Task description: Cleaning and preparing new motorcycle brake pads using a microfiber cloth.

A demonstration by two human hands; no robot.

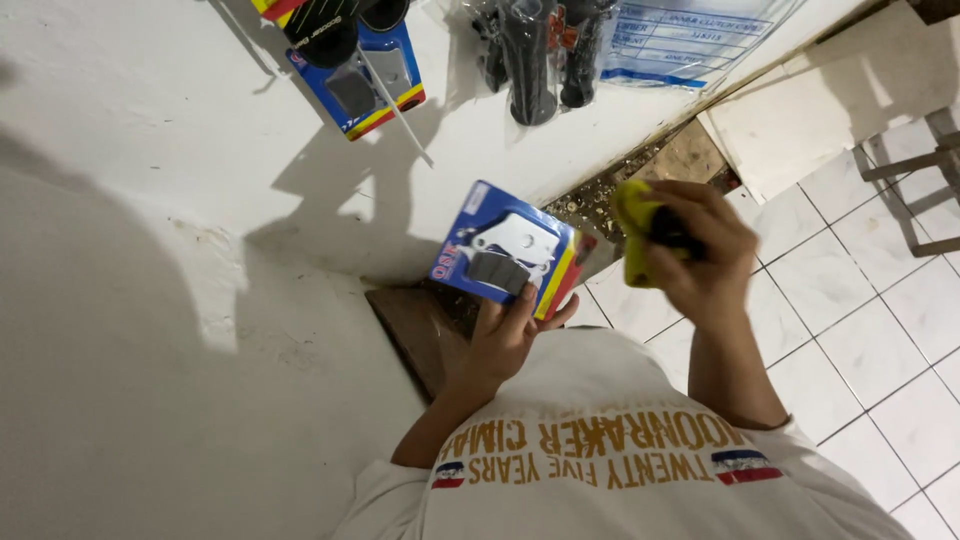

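Fingers of my left hand (505, 335) pinch the lower edge of a blue blister pack (508, 253), which stands just above that grip. My right hand (700, 250) is closed around a yellow cloth (635, 225), just beside the pack. Beyond both grips, another blue pack (365, 75) and black bagged parts (530, 55) hang on the white wall (150, 200).

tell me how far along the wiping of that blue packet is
Done: nothing shows as finished; similar packets hang on the wall. In hand: the left hand holds the blue blister pack by its lower edge, and the right hand grips a yellow cloth beside it, not touching. Left: cloth has yet to meet the pack.
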